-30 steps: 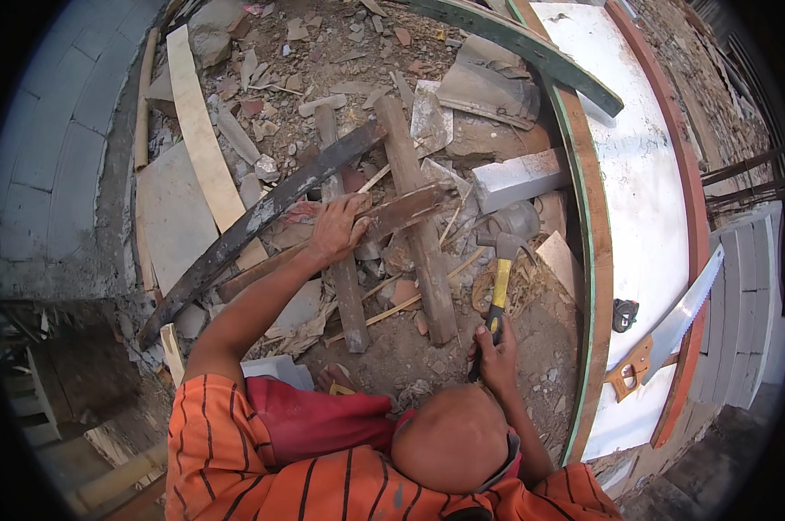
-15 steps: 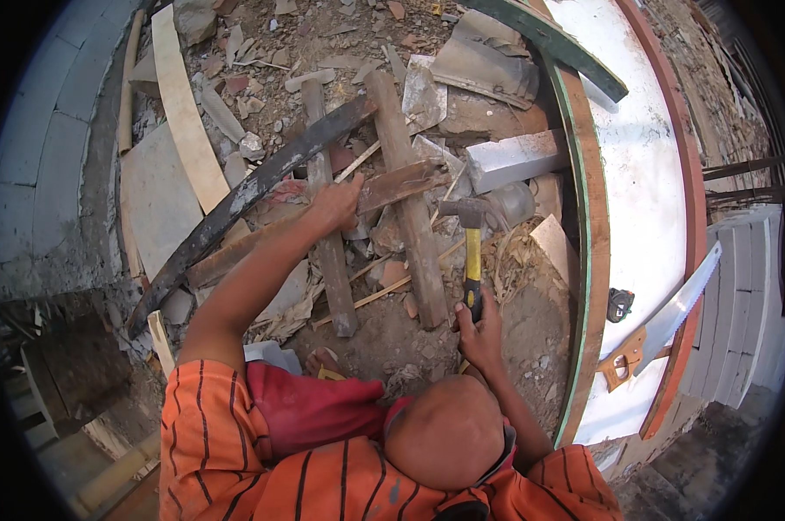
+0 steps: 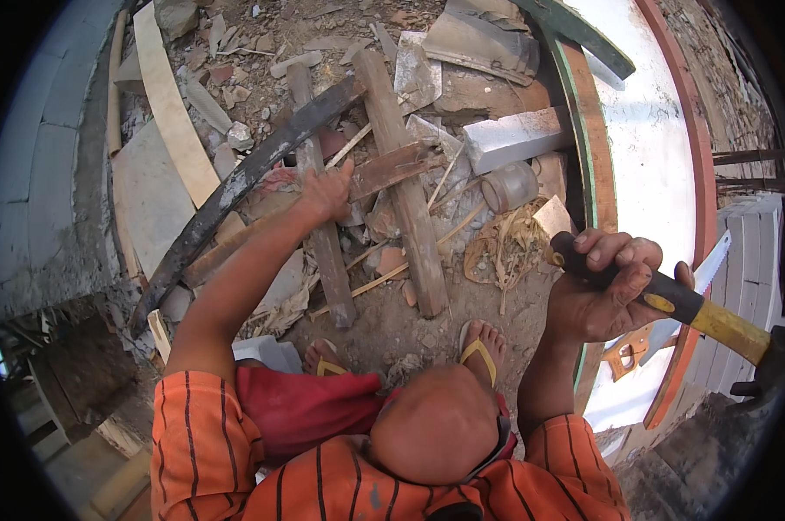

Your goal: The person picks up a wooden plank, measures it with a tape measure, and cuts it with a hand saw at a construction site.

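My right hand (image 3: 596, 300) is raised on the right, closed around the black and yellow grip of a hammer (image 3: 722, 330). The hammer's dark head hangs at the far right edge of the view. My left hand (image 3: 326, 193) grips a brown wooden plank (image 3: 388, 171) that lies slanted across two upright-running wooden bars. One bar (image 3: 330, 260) passes by my left hand, the other bar (image 3: 418, 243) is just right of it. A long dark, weathered beam (image 3: 236, 187) crosses the bars' upper part.
Rubble and broken tiles lie around the wood. At right stand a grey-white block (image 3: 518, 148), a glass jar (image 3: 510, 187) and a white board with wooden edges (image 3: 644, 165). A handsaw (image 3: 633, 350) rests on the board. My sandalled feet (image 3: 484, 347) are close below the bars.
My right hand has swung the hammer up and to the right, away from the bars. My left hand stays on the plank, and the view has shifted slightly.
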### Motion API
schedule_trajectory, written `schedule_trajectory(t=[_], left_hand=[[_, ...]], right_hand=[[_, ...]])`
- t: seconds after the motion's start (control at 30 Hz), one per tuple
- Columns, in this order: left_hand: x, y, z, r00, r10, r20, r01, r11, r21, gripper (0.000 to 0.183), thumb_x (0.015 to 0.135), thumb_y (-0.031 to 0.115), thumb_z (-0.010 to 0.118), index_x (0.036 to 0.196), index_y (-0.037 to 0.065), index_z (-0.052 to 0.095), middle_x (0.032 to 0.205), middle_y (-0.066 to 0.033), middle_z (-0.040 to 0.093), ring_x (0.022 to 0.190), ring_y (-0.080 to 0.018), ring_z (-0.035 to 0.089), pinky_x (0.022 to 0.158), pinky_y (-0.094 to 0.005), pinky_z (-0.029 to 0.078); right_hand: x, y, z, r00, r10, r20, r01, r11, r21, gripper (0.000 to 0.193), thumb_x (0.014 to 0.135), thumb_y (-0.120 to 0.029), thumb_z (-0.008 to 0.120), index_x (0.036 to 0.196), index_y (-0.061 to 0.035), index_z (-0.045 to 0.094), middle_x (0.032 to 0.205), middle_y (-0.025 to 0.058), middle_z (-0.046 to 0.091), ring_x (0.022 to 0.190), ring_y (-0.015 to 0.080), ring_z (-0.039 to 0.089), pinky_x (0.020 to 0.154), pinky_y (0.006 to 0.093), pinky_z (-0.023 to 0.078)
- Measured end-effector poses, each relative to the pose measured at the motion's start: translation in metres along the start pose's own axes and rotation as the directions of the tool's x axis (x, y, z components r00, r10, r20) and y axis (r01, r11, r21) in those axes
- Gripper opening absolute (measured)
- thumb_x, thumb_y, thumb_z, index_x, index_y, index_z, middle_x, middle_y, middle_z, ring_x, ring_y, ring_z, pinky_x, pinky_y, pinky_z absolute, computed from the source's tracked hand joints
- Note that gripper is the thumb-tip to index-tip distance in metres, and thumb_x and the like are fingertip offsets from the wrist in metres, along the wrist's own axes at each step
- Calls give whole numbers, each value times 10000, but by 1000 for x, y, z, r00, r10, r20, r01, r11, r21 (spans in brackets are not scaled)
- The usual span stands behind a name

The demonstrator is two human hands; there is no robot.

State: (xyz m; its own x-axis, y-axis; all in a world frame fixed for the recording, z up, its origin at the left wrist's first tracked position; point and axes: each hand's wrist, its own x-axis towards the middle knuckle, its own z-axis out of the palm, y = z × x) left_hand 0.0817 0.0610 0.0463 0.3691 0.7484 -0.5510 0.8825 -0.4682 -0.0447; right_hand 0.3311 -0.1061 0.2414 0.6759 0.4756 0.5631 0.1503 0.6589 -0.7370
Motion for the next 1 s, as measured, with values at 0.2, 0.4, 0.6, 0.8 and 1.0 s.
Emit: schedule_trajectory(t=[0.2, 0.4, 0.6, 0.8, 1.0], left_hand=[[-2, 6, -11, 999, 48, 8, -48, 999, -14, 729, 712, 203, 687, 1326, 76, 315, 1118, -179, 613, 1081, -329, 597, 942, -530, 361], [-3, -4, -5, 1000, 28, -8, -27, 999, 34, 718, 707, 195, 681, 1317, 68, 325, 1088, -175, 630, 1018, -337, 628, 911, -514, 363], [-5, -3, -7, 999, 34, -32, -36, 998, -60, 637, 711, 179, 671, 1255, 73, 358, 1072, -172, 643, 1014, -334, 631, 913, -502, 364], [-1, -9, 2, 996, 46, -78, -47, 999, -12, 615, 709, 187, 679, 1229, 72, 373, 1076, -177, 642, 1005, -340, 633, 922, -528, 359], [-7, -13, -5, 992, 109, -57, -115, 986, -118, 824, 683, 376, 740, 1318, 42, 334, 1126, -213, 626, 1051, -380, 612, 946, -551, 346]], right_hand=[[-131, 118, -67, 301, 923, 241, -234, 317, -919, 260, 908, -108, 552, 1134, -11, 470, 852, 171, 576, 754, 293, 574, 717, 400, 448], [-50, 59, -13, 774, 529, 347, -279, 777, -564, 292, 953, -167, 537, 1190, -53, 410, 826, 66, 535, 662, 170, 520, 672, 346, 475], [-29, 57, 20, 933, -278, 229, 250, 957, 146, 182, 978, -152, 497, 1068, -92, 351, 816, 57, 451, 601, 124, 435, 576, 308, 468], [-89, 115, -35, 551, 687, 473, -76, 607, -791, 270, 884, -106, 575, 1132, -25, 506, 700, 232, 578, 621, 350, 595, 606, 403, 464], [-44, 46, 15, 899, 90, 428, -84, 996, -34, 190, 946, -139, 555, 1079, -63, 441, 772, 60, 500, 596, 144, 474, 581, 284, 433]])
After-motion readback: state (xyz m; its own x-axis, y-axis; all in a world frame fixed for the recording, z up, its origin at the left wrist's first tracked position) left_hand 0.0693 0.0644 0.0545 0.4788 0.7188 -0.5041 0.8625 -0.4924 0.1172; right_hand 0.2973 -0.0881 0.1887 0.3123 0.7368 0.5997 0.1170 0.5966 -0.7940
